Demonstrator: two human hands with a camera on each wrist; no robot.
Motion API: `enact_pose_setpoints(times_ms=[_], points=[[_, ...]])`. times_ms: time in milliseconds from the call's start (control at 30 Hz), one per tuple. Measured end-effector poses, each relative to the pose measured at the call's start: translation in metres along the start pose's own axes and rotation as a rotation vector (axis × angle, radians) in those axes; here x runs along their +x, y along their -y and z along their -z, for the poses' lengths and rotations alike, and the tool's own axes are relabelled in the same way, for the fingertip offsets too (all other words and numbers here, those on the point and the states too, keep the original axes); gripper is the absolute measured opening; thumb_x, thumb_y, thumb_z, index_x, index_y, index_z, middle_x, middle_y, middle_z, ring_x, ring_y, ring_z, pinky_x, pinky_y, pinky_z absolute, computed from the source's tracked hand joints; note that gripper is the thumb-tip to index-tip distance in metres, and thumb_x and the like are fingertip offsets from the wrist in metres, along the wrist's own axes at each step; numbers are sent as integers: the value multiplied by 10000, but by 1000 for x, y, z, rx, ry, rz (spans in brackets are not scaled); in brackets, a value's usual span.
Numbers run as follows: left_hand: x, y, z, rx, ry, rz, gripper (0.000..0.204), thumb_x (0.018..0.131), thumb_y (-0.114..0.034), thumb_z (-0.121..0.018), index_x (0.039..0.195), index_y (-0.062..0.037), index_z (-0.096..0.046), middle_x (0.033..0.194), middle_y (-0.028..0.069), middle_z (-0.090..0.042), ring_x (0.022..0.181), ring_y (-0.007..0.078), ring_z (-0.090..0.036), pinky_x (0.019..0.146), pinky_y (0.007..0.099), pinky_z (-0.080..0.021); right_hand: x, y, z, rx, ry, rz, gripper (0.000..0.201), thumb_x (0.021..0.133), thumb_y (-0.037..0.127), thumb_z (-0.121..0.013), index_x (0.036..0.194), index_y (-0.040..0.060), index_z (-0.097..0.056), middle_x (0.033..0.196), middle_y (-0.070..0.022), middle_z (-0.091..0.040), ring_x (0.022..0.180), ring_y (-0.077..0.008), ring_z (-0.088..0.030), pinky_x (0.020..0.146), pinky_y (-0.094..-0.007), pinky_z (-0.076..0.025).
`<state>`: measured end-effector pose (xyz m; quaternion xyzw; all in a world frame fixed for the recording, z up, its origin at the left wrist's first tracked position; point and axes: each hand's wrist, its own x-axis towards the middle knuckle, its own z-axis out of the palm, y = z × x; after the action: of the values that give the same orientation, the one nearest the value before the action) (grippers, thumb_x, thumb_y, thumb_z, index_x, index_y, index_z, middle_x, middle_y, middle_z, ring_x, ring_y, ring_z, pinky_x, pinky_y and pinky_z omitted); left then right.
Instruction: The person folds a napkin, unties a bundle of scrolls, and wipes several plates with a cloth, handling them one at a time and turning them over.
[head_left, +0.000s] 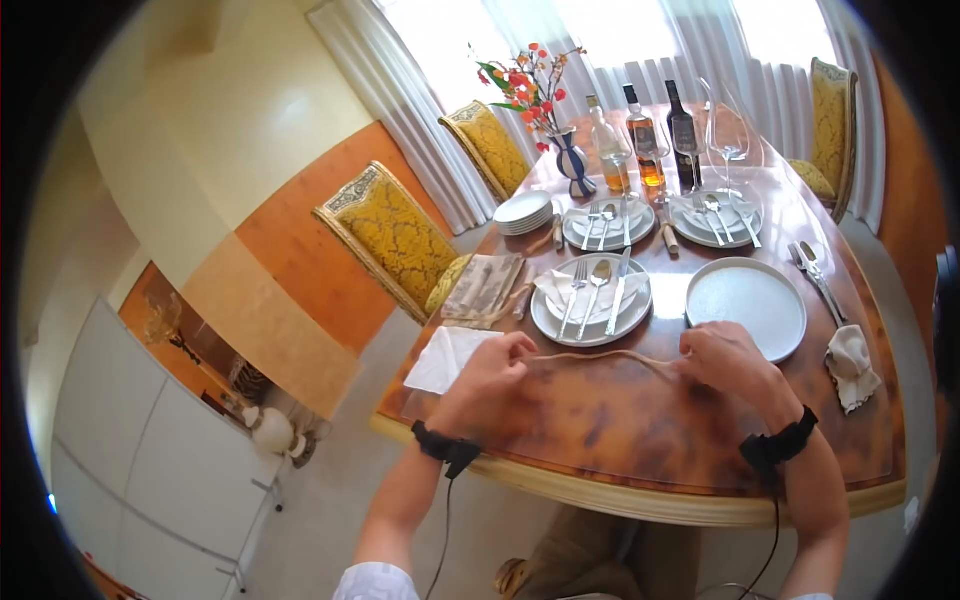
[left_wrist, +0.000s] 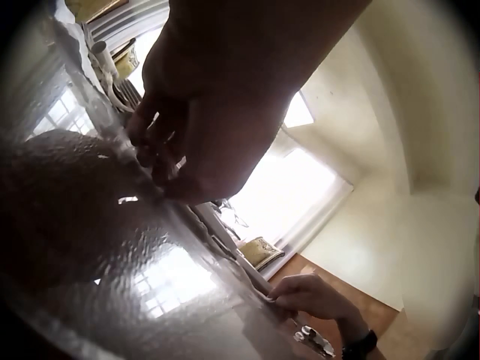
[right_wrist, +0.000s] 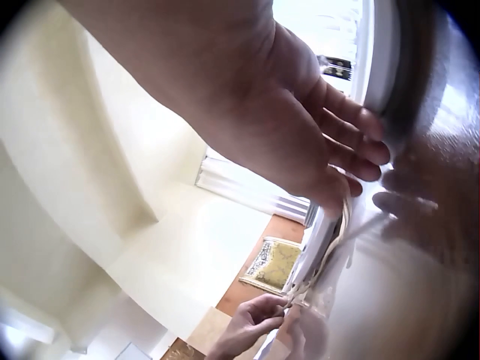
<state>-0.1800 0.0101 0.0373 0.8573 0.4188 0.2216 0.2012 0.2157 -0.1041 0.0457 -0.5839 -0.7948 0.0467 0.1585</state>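
A thin beige cord (head_left: 610, 354) stretches between both hands, low over the near part of the table. My left hand (head_left: 488, 372) pinches its left end beside a white napkin (head_left: 445, 362). At the other end my right hand (head_left: 728, 362) holds the cord between thumb and forefinger, as the right wrist view shows of the cord (right_wrist: 335, 247) too; its other fingers are loosely bent. Just beyond the right hand lies a bare grey plate (head_left: 745, 300). Past the cord, a plate setting (head_left: 545, 325) bears a white napkin, fork, spoon and knife.
Two more stacked settings (head_left: 590, 241) stand farther back, near side plates (head_left: 523, 212), bottles (head_left: 645, 145), a wine glass (head_left: 728, 140) and a flower vase (head_left: 573, 165). Cutlery (head_left: 820, 280) and a bundled napkin (head_left: 852, 370) lie right; folded cloths (head_left: 483, 288) lie left.
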Motion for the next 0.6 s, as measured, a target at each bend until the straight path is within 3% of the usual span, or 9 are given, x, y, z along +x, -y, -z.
enact_pose_setpoints(times_ms=[100, 267, 367, 600], points=[[19, 33, 20, -20, -85, 56, 238, 853, -97, -648, 1067, -35, -731, 807, 89, -721, 747, 185, -692, 707, 338, -552, 2, 8, 1, 19, -350, 67, 214, 914, 261, -745, 912, 47, -732, 885, -148, -715, 856, -359, -701, 767, -459, -545], [87, 87, 25, 195, -295, 194, 219, 869, -205, -689, 999, -42, -759, 854, 159, -753, 818, 283, -745, 758, 401, -585, 6, 4, 3, 57, -407, 96, 222, 941, 241, -722, 860, 36, -692, 852, -143, -690, 801, -369, -679, 726, -465, -534], [116, 104, 17, 388, -289, 250, 397, 861, -384, -716, 1012, -22, -775, 896, 169, -770, 853, 293, -755, 798, 405, -593, 7, 0, 5, 65, -433, 104, 256, 950, 258, -711, 814, 43, -677, 797, -144, -682, 763, -362, -681, 697, -466, -533], [136, 115, -5, 368, -326, 338, 483, 839, -471, -724, 983, -14, -782, 938, 221, -764, 930, 363, -751, 847, 450, -585, 8, 2, 3, 146, -454, 224, 279, 967, 257, -689, 771, 61, -660, 723, -143, -676, 703, -369, -677, 646, -475, -527]])
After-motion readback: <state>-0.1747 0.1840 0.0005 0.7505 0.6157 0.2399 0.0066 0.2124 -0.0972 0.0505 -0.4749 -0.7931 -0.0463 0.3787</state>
